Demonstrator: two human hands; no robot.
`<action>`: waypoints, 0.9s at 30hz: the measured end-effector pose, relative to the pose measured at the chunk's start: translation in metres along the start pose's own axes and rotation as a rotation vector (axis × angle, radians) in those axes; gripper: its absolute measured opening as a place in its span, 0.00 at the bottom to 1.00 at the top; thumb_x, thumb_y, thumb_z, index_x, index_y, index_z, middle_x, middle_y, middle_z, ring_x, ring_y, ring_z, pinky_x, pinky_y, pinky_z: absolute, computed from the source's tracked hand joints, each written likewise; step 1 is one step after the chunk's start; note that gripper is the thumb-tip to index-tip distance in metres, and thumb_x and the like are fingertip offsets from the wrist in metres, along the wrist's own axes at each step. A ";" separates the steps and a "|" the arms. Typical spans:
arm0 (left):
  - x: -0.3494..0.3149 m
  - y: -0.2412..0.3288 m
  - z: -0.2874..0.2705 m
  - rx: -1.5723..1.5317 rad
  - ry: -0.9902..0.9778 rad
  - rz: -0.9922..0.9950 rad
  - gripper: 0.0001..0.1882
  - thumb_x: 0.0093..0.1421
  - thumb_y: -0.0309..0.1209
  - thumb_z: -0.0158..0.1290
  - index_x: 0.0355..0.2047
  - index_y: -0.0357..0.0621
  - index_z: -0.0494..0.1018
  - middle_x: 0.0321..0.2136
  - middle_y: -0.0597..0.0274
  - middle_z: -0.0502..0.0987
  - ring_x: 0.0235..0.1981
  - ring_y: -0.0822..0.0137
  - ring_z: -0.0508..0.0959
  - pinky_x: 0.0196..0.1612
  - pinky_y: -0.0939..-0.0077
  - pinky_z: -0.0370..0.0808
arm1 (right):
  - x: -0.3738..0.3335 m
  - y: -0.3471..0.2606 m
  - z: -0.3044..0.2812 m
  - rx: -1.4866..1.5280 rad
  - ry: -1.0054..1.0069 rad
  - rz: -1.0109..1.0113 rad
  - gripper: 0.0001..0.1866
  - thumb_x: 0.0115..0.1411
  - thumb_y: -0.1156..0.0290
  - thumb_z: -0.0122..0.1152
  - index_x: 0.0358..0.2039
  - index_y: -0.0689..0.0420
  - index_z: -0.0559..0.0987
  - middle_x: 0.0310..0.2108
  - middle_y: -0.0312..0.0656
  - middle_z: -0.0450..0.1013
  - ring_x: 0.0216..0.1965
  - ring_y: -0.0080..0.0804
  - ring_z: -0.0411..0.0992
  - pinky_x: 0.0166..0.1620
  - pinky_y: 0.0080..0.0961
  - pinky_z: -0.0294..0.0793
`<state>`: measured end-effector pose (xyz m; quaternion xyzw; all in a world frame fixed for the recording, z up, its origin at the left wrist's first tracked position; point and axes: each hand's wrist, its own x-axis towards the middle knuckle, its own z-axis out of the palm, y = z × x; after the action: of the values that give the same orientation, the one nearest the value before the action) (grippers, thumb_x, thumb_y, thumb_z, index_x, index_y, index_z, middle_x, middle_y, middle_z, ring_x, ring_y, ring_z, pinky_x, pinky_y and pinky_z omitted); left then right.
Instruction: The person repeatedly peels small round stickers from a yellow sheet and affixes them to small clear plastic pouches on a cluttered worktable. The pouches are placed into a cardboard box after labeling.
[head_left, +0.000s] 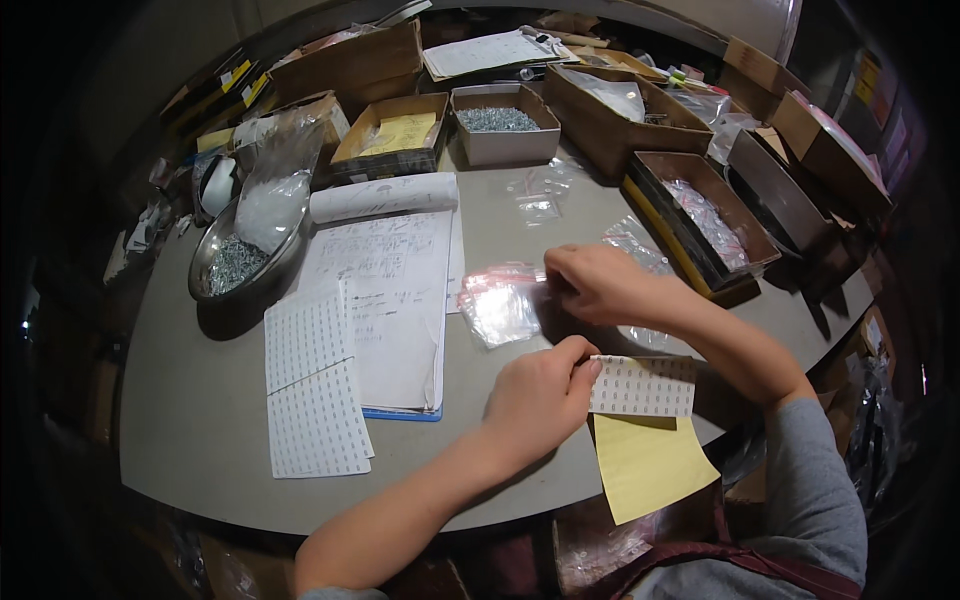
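Near the front edge of the table, my left hand (pixel 535 405) pinches the corner of a white label sheet (pixel 645 387) printed with rows of small marks. Its yellow backing (pixel 652 465) hangs down below, past the table edge. My right hand (pixel 598 283) is closed, fingers curled down at the right side of a stack of small clear zip bags (pixel 500 305) with red strips. What its fingertips hold is hidden. More clear bags (pixel 640 250) lie beyond and beneath the right wrist.
An open notebook (pixel 385 290) on a blue clipboard lies to the left, partly under more label sheets (pixel 315 390). A metal bowl (pixel 240 260) holds screws and a plastic bag. Several boxes line the back, including a white box (pixel 508 125) of screws and a box of filled bags (pixel 700 225).
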<state>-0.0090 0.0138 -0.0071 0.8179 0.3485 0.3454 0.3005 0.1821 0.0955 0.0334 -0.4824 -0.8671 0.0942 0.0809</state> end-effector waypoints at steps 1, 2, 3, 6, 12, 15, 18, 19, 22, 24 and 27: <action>0.001 -0.001 0.000 -0.005 0.007 -0.001 0.10 0.66 0.34 0.55 0.39 0.39 0.78 0.27 0.47 0.82 0.28 0.45 0.82 0.34 0.54 0.78 | 0.001 0.006 -0.005 -0.022 -0.030 0.049 0.12 0.54 0.73 0.65 0.37 0.63 0.76 0.34 0.55 0.78 0.37 0.57 0.77 0.40 0.46 0.75; 0.002 -0.002 -0.001 -0.037 0.009 -0.045 0.10 0.66 0.34 0.55 0.39 0.39 0.78 0.27 0.47 0.82 0.29 0.46 0.83 0.34 0.55 0.78 | 0.001 0.012 -0.009 -0.044 -0.060 0.099 0.12 0.54 0.71 0.66 0.37 0.63 0.76 0.33 0.54 0.78 0.36 0.57 0.77 0.40 0.46 0.75; 0.004 0.001 -0.005 -0.067 0.009 -0.081 0.10 0.66 0.34 0.56 0.38 0.39 0.78 0.27 0.47 0.82 0.29 0.47 0.83 0.34 0.56 0.78 | 0.002 0.015 -0.015 -0.062 -0.078 0.175 0.15 0.55 0.65 0.71 0.36 0.62 0.77 0.29 0.52 0.78 0.35 0.56 0.77 0.39 0.46 0.75; 0.008 0.007 -0.010 -0.147 -0.001 -0.153 0.11 0.65 0.35 0.57 0.36 0.38 0.79 0.26 0.48 0.82 0.28 0.50 0.84 0.34 0.59 0.78 | -0.019 0.018 -0.042 -0.092 -0.050 0.196 0.19 0.55 0.61 0.74 0.34 0.62 0.77 0.29 0.52 0.78 0.34 0.55 0.77 0.38 0.44 0.75; 0.008 0.002 -0.018 -0.242 -0.041 -0.285 0.11 0.64 0.34 0.58 0.36 0.37 0.79 0.24 0.52 0.82 0.26 0.59 0.84 0.32 0.64 0.77 | -0.069 -0.019 -0.040 0.393 -0.052 -0.082 0.12 0.55 0.73 0.67 0.40 0.61 0.79 0.32 0.50 0.77 0.34 0.48 0.78 0.37 0.43 0.76; 0.007 -0.002 -0.019 -0.355 -0.084 -0.318 0.10 0.64 0.32 0.57 0.36 0.35 0.79 0.23 0.55 0.82 0.24 0.65 0.84 0.29 0.69 0.76 | -0.081 -0.027 -0.022 0.183 0.024 -0.207 0.19 0.47 0.74 0.70 0.41 0.58 0.75 0.37 0.49 0.73 0.41 0.52 0.73 0.43 0.43 0.73; 0.011 0.004 -0.019 -0.451 -0.092 -0.345 0.10 0.65 0.31 0.56 0.35 0.34 0.79 0.22 0.58 0.81 0.22 0.70 0.82 0.26 0.74 0.75 | -0.089 -0.035 -0.012 0.001 0.168 -0.219 0.20 0.47 0.74 0.68 0.41 0.57 0.74 0.37 0.48 0.71 0.43 0.51 0.71 0.45 0.42 0.71; 0.011 0.006 -0.020 -0.484 -0.080 -0.353 0.10 0.66 0.30 0.56 0.34 0.33 0.78 0.22 0.59 0.81 0.21 0.72 0.81 0.26 0.76 0.75 | -0.090 -0.037 -0.010 -0.043 0.189 -0.210 0.19 0.48 0.74 0.68 0.42 0.57 0.74 0.37 0.48 0.71 0.43 0.50 0.70 0.45 0.41 0.70; 0.012 0.009 -0.024 -0.499 -0.115 -0.414 0.12 0.67 0.31 0.55 0.33 0.33 0.78 0.20 0.61 0.80 0.18 0.75 0.78 0.24 0.78 0.74 | -0.095 -0.051 -0.011 -0.145 0.259 -0.158 0.13 0.54 0.74 0.68 0.40 0.58 0.77 0.36 0.43 0.73 0.40 0.45 0.73 0.44 0.37 0.74; 0.012 0.005 -0.025 -0.497 -0.139 -0.429 0.12 0.67 0.32 0.55 0.33 0.33 0.78 0.19 0.62 0.79 0.17 0.75 0.77 0.23 0.78 0.73 | -0.097 -0.053 -0.007 -0.226 0.311 -0.226 0.15 0.51 0.75 0.68 0.40 0.58 0.77 0.36 0.42 0.73 0.39 0.44 0.72 0.43 0.37 0.74; 0.015 0.008 -0.028 -0.552 -0.172 -0.472 0.12 0.67 0.32 0.55 0.32 0.34 0.78 0.18 0.63 0.78 0.17 0.77 0.75 0.22 0.77 0.72 | -0.100 -0.048 -0.004 -0.320 0.375 -0.395 0.17 0.47 0.75 0.67 0.40 0.58 0.79 0.36 0.41 0.73 0.38 0.42 0.72 0.41 0.35 0.73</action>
<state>-0.0204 0.0278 0.0203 0.6293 0.3949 0.2774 0.6092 0.1960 -0.0139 0.0434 -0.3201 -0.9178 -0.1515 0.1794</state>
